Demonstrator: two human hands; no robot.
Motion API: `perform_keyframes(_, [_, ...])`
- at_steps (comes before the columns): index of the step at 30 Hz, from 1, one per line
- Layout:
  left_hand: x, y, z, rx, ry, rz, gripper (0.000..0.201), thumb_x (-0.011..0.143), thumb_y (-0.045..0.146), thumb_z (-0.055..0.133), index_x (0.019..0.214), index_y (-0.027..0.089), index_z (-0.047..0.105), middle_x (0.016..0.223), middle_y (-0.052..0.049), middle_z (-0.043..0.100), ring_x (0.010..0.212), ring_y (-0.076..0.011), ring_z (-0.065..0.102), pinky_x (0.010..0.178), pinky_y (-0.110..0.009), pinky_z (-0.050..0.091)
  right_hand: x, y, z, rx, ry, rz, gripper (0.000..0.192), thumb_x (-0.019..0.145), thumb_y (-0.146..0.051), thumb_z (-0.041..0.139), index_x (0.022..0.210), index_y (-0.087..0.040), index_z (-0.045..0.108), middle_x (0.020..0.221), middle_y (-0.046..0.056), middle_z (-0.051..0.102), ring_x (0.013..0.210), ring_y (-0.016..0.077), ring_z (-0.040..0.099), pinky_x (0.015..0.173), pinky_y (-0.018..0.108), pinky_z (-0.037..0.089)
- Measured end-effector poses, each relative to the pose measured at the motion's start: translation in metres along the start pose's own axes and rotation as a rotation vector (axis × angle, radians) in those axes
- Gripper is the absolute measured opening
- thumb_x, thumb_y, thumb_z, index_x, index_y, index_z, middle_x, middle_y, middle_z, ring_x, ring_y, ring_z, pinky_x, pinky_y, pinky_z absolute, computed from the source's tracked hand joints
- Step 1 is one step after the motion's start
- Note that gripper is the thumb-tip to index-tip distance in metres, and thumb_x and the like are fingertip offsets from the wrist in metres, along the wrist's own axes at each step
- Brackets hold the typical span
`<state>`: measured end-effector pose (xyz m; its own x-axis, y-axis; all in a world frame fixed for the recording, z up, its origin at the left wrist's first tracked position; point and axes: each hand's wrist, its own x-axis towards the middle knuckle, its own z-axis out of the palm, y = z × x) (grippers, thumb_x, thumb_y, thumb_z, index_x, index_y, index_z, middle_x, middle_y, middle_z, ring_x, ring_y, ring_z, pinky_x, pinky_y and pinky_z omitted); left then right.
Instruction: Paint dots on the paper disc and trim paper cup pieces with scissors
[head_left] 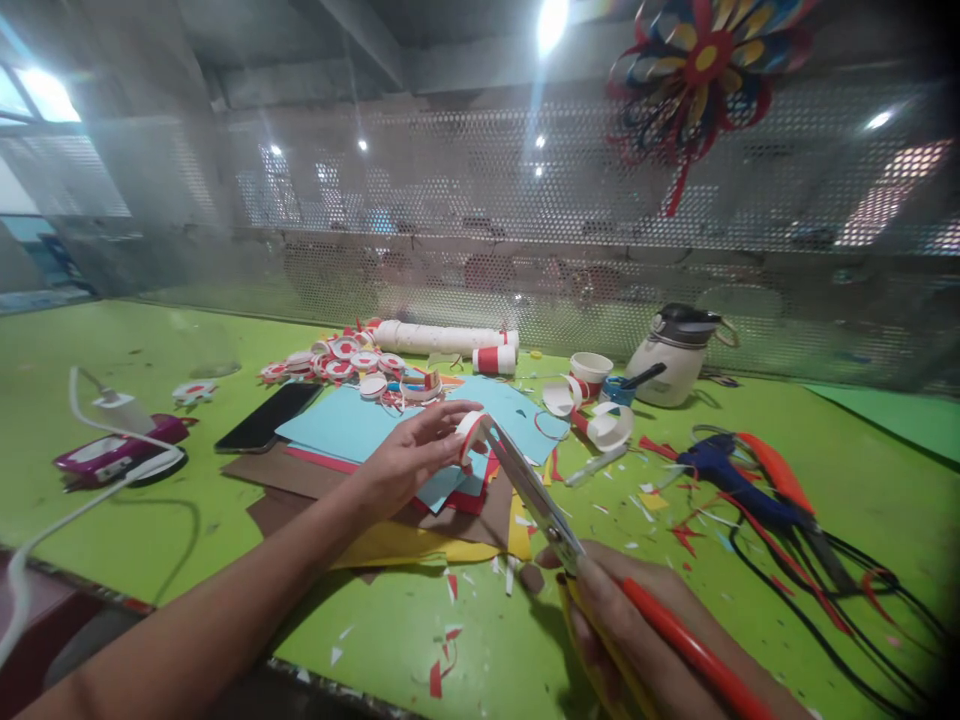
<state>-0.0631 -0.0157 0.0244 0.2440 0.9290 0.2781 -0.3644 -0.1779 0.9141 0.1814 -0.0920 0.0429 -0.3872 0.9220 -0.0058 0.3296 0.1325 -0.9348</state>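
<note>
Between the fingers of my left hand (420, 450) is a small red and white paper cup piece (470, 434). My right hand (630, 610) is wrapped round scissors (536, 495), along with a red-handled tool (686, 640) whose kind I cannot make out. The scissor blades point up and left, with their tips at the cup piece's right edge; whether they bite into it I cannot tell. Below my left hand lies a stack of coloured paper (337, 415), light blue on top, with red, brown and yellow sheets under it.
Red and white paper pieces (345, 355) are heaped behind, near a long white roll (442, 338). Cut cups (590, 372) and a white jug (670, 360) stand further right. A blue glue gun (739, 475) with trailing cord lies right; a phone (268, 417) and purple power strip (124, 450) lie left.
</note>
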Motion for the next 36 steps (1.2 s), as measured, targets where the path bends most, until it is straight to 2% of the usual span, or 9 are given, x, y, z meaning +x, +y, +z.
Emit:
perform_keyframes(2, [0.0,0.0,0.002,0.061,0.009,0.057,0.034,0.08,0.021,0.071,0.113,0.021,0.066,0.107,-0.008,0.063,0.09,-0.0182,0.06,0.074,-0.03,0.054,0.0,-0.002,-0.002,-0.12,-0.002,-0.065,0.053,0.093,-0.062,0.035,0.098,-0.022,0.069,0.051,-0.003,0.051,0.045,0.0124,0.05,0.041,0.022,0.04])
perform_keyframes(5, [-0.001,-0.001,0.004,0.134,0.007,0.13,0.033,0.08,0.021,0.072,0.112,0.022,0.064,0.106,-0.006,0.061,0.088,-0.0169,0.06,0.075,-0.032,0.056,0.002,0.0,-0.005,-0.21,-0.039,-0.165,0.048,0.096,-0.054,0.035,0.102,-0.022,0.069,0.067,0.001,0.063,0.058,0.0146,0.057,0.052,0.022,0.046])
perform_keyframes(8, [-0.001,-0.002,0.005,0.186,-0.009,0.187,0.033,0.081,0.019,0.071,0.113,0.022,0.061,0.103,-0.005,0.059,0.086,-0.0155,0.061,0.076,-0.031,0.056,0.003,0.003,-0.005,-0.233,-0.045,-0.196,0.04,0.096,-0.047,0.038,0.108,-0.024,0.068,0.082,0.002,0.071,0.071,0.0165,0.063,0.063,0.023,0.05])
perform_keyframes(12, [-0.002,-0.003,0.007,0.231,-0.015,0.23,0.034,0.081,0.019,0.072,0.113,0.022,0.06,0.11,-0.006,0.056,0.096,-0.0179,0.06,0.081,-0.032,0.055,0.002,0.003,-0.001,-0.23,-0.002,-0.239,0.035,0.094,-0.045,0.044,0.105,-0.024,0.069,0.092,0.003,0.074,0.077,0.0163,0.067,0.069,0.021,0.051])
perform_keyframes(15, [-0.003,-0.003,0.008,0.256,-0.019,0.227,0.035,0.081,0.02,0.072,0.113,0.023,0.059,0.113,-0.007,0.055,0.101,-0.0194,0.058,0.083,-0.032,0.054,0.002,0.002,-0.001,-0.261,0.011,-0.28,0.033,0.093,-0.044,0.044,0.1,-0.024,0.069,0.086,0.003,0.073,0.072,0.0161,0.066,0.066,0.022,0.052])
perform_keyframes(20, [-0.004,-0.002,0.01,0.292,-0.002,0.234,0.035,0.081,0.023,0.072,0.113,0.024,0.059,0.112,-0.006,0.056,0.103,-0.0189,0.058,0.084,-0.032,0.053,0.003,0.004,-0.003,-0.323,-0.048,-0.273,0.03,0.094,-0.04,0.041,0.094,-0.022,0.065,0.079,0.003,0.069,0.068,0.0155,0.063,0.062,0.022,0.05])
perform_keyframes(29, [-0.006,-0.001,0.013,0.291,0.04,0.201,0.036,0.079,0.023,0.074,0.111,0.021,0.058,0.111,-0.008,0.056,0.104,-0.0221,0.057,0.085,-0.039,0.053,0.002,0.005,-0.002,-0.388,0.028,-0.285,0.021,0.09,-0.036,0.048,0.088,-0.023,0.065,0.077,0.0,0.069,0.066,0.0137,0.063,0.061,0.021,0.05])
perform_keyframes(36, [-0.008,0.003,0.015,0.238,0.044,0.186,0.036,0.078,0.021,0.075,0.11,0.02,0.059,0.109,-0.007,0.058,0.1,-0.0214,0.059,0.082,-0.038,0.055,0.002,0.008,-0.003,-0.475,0.043,-0.325,0.014,0.087,-0.029,0.053,0.088,-0.022,0.064,0.078,0.0,0.07,0.065,0.0141,0.064,0.061,0.021,0.052])
